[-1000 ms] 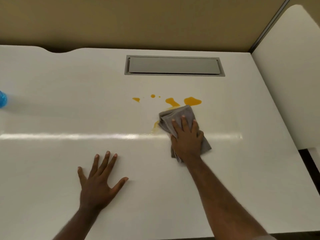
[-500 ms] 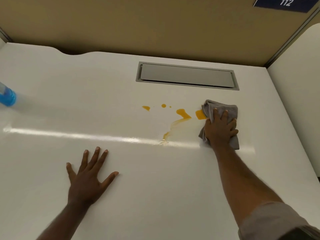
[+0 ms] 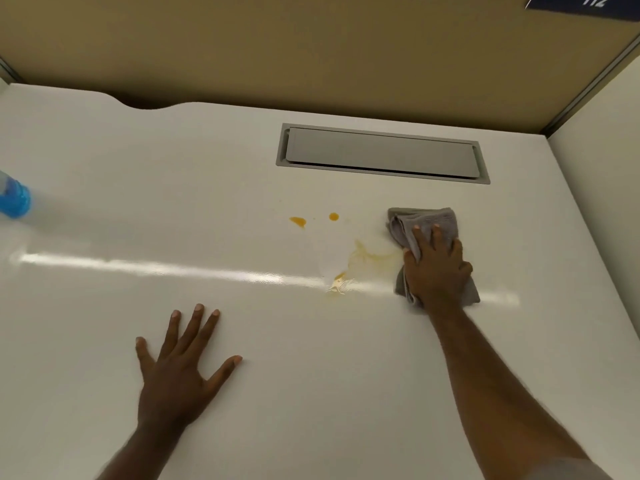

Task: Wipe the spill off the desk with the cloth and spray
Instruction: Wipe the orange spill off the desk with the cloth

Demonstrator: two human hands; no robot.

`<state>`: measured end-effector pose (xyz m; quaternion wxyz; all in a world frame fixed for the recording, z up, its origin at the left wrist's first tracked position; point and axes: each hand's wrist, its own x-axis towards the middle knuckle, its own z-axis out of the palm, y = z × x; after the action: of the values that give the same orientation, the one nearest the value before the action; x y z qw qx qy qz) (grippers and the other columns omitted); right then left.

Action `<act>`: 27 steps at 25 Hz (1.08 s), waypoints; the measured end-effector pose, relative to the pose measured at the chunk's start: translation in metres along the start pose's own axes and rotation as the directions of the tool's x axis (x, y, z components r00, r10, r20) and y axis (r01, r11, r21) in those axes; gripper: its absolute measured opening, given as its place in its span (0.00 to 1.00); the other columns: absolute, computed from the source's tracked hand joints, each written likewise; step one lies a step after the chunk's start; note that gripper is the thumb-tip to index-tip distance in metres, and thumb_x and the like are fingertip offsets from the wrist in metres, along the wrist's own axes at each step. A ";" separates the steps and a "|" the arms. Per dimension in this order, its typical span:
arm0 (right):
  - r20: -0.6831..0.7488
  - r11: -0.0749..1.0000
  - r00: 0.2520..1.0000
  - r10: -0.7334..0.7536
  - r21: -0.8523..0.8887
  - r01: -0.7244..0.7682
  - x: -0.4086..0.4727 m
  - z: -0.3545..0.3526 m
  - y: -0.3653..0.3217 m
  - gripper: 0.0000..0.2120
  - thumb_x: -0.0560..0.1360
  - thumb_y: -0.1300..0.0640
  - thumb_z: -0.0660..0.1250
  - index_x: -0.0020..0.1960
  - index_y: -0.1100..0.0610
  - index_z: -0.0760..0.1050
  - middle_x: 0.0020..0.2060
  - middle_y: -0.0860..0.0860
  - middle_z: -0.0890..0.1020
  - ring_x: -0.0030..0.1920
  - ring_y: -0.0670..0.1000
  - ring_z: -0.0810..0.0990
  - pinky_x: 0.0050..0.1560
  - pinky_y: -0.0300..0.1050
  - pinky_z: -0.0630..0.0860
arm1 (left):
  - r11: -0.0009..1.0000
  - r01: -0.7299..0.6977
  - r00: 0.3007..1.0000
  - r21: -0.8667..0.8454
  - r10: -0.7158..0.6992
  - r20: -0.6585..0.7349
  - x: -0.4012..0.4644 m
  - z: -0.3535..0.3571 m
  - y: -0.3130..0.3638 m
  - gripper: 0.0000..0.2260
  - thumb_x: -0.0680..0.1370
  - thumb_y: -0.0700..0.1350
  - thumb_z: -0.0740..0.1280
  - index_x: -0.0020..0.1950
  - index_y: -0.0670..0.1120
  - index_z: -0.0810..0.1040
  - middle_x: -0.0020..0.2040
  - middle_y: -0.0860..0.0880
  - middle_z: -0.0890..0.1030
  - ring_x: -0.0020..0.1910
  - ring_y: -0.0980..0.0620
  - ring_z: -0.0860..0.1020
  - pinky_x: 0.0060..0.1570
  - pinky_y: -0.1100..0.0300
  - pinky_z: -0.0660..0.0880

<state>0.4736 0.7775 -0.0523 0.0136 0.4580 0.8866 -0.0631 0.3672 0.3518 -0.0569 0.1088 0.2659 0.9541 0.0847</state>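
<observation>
Grey, crumpled terry cloth (image 3: 424,223) lies under the right hand (image 3: 437,271), whose fingers press flat on it, slightly spread. Orange spill (image 3: 298,221) sits left of those fingertips: two glossy drops and a thin smear. Sweep leftward with firm pressure. The left hand (image 3: 180,372) braces on the smooth white desk (image 3: 311,393), fingers splayed.

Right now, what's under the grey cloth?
The grey cloth lies on the white desk, pressed flat by the right hand. A yellowish smear runs up to its left edge. Any spill beneath the cloth is covered and cannot be seen.
</observation>
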 end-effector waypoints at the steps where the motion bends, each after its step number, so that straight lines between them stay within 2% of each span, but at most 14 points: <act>1: -0.002 0.998 0.998 0.062 0.034 -0.062 0.015 -0.004 -0.007 0.27 0.79 0.43 0.57 0.77 0.43 0.57 0.78 0.52 0.59 0.74 0.66 0.57 0.66 0.70 0.61 | 1.000 0.002 1.000 0.002 -0.002 0.003 0.000 -0.001 0.001 0.36 0.72 0.75 0.48 0.78 0.62 0.54 0.79 0.59 0.54 0.79 0.52 0.49 0.70 0.33 0.47; 3: 0.013 0.992 0.995 0.094 0.081 -0.095 0.035 -0.007 -0.038 0.28 0.79 0.43 0.56 0.77 0.43 0.55 0.79 0.52 0.56 0.74 0.68 0.54 0.68 0.72 0.57 | 1.000 0.006 1.000 0.006 -0.006 0.001 -0.001 -0.002 0.002 0.36 0.72 0.74 0.49 0.78 0.62 0.55 0.79 0.59 0.55 0.79 0.52 0.49 0.71 0.33 0.48; 4: 0.033 0.995 0.998 0.055 0.085 -0.057 0.037 -0.007 -0.058 0.28 0.80 0.43 0.56 0.77 0.42 0.53 0.79 0.52 0.54 0.75 0.68 0.53 0.69 0.71 0.56 | 1.000 0.007 1.000 0.010 -0.007 -0.002 -0.001 -0.002 0.003 0.36 0.72 0.74 0.49 0.78 0.62 0.55 0.79 0.59 0.55 0.79 0.52 0.49 0.70 0.33 0.48; 7: 0.039 0.977 0.977 -0.211 0.012 0.211 0.006 0.007 -0.098 0.28 0.78 0.42 0.57 0.77 0.41 0.55 0.79 0.50 0.56 0.75 0.66 0.54 0.68 0.67 0.58 | 1.000 0.003 1.000 0.007 -0.003 0.001 0.000 -0.002 0.001 0.36 0.72 0.74 0.49 0.78 0.62 0.55 0.79 0.59 0.55 0.79 0.52 0.49 0.70 0.33 0.49; 9: 0.013 0.951 0.951 -0.310 -0.013 0.310 -0.027 0.017 -0.086 0.27 0.78 0.42 0.59 0.76 0.40 0.58 0.78 0.49 0.58 0.75 0.64 0.57 0.66 0.65 0.62 | 1.000 0.005 1.000 0.006 -0.005 0.003 -0.001 -0.001 0.000 0.36 0.72 0.74 0.48 0.78 0.62 0.54 0.79 0.59 0.55 0.79 0.53 0.49 0.70 0.32 0.49; 11: -0.047 0.965 0.964 -0.261 -0.011 0.261 -0.040 0.023 -0.051 0.27 0.77 0.42 0.61 0.75 0.39 0.60 0.77 0.48 0.62 0.74 0.62 0.61 0.63 0.64 0.65 | 1.000 0.009 1.000 0.001 -0.009 -0.003 0.000 -0.001 0.000 0.36 0.72 0.74 0.49 0.78 0.63 0.53 0.79 0.60 0.55 0.79 0.53 0.50 0.70 0.32 0.50; 14: -0.063 0.998 0.996 -0.061 0.024 0.063 -0.011 0.015 -0.016 0.27 0.78 0.43 0.61 0.76 0.40 0.59 0.77 0.49 0.61 0.74 0.64 0.60 0.64 0.67 0.63 | 1.000 0.009 1.000 -0.006 -0.009 0.003 0.001 -0.001 0.000 0.36 0.73 0.74 0.50 0.78 0.63 0.53 0.79 0.60 0.55 0.79 0.53 0.49 0.69 0.31 0.51; 16: -0.034 0.994 0.998 0.052 0.093 -0.049 0.025 0.008 -0.021 0.27 0.79 0.44 0.58 0.76 0.41 0.57 0.78 0.52 0.59 0.74 0.66 0.56 0.66 0.71 0.58 | 1.000 0.007 1.000 -0.001 -0.007 0.011 0.001 -0.001 -0.001 0.35 0.73 0.74 0.50 0.78 0.63 0.53 0.79 0.60 0.55 0.79 0.53 0.49 0.70 0.30 0.51; 19: -0.038 0.980 0.989 0.141 0.147 -0.134 0.068 0.001 -0.045 0.26 0.80 0.43 0.56 0.77 0.42 0.56 0.78 0.53 0.57 0.75 0.69 0.53 0.67 0.74 0.54 | 1.000 0.005 1.000 0.001 -0.005 -0.003 0.001 0.000 -0.001 0.36 0.73 0.74 0.50 0.78 0.63 0.52 0.79 0.60 0.55 0.79 0.53 0.49 0.70 0.29 0.51; 22: -0.002 0.979 0.989 0.147 0.143 -0.145 0.092 0.001 -0.065 0.26 0.79 0.42 0.54 0.77 0.41 0.55 0.79 0.52 0.56 0.75 0.68 0.51 0.69 0.73 0.52 | 1.000 0.004 1.000 0.000 -0.004 -0.008 0.001 0.000 -0.001 0.36 0.73 0.74 0.50 0.78 0.62 0.52 0.79 0.60 0.55 0.79 0.53 0.49 0.70 0.30 0.51; 27: 0.055 0.996 0.998 -0.035 0.079 0.030 0.095 0.007 -0.122 0.26 0.80 0.41 0.52 0.77 0.39 0.52 0.79 0.51 0.53 0.76 0.67 0.49 0.70 0.72 0.50 | 1.000 0.001 1.000 0.006 -0.001 -0.007 0.001 0.001 0.000 0.36 0.73 0.75 0.50 0.78 0.62 0.52 0.79 0.59 0.55 0.79 0.52 0.49 0.70 0.29 0.51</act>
<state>0.3188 0.7840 -0.0548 0.0199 0.4417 0.8901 -0.1107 0.3664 0.3526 -0.0584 0.1048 0.2655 0.9549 0.0824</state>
